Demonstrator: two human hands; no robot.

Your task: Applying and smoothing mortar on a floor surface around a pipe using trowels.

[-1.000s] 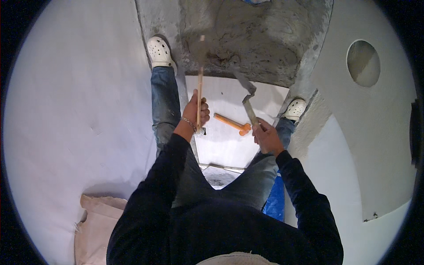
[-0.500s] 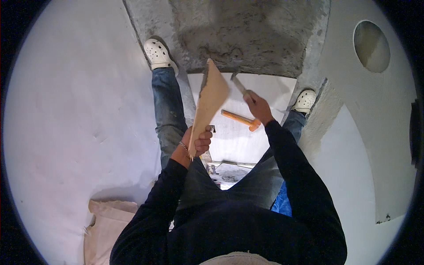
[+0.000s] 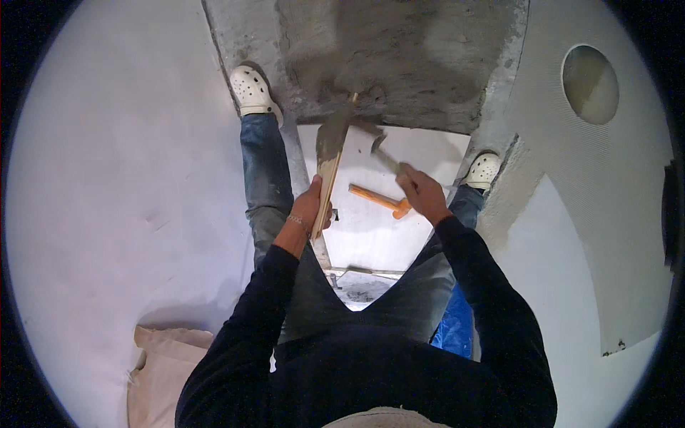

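Observation:
My left hand (image 3: pixel 308 205) is closed round the lower end of a thin, tapered wooden board (image 3: pixel 328 171). The board is tilted nearly on edge, and grey mortar (image 3: pixel 332 135) covers part of its far face. My right hand (image 3: pixel 422 192) grips the pale handle of a trowel (image 3: pixel 389 160), whose blurred blade is just right of the board. Beneath both hands lies a white slab (image 3: pixel 367 235). On it rests an orange mallet (image 3: pixel 374 197). Wet grey mortar (image 3: pixel 399 64) is spread over the floor beyond the slab's far edge.
My white clogs stand on either side, the left one (image 3: pixel 251 91) and the right one (image 3: pixel 484 171). A grey ridged surface with an oval hole (image 3: pixel 591 84) lies at right. Torn brown cardboard (image 3: pixel 171 371) lies lower left. Something blue (image 3: pixel 454 328) shows beside my right leg.
My left hand has turned the board, so its mortar-covered face now shows. My right hand and the trowel have come slightly lower in the view.

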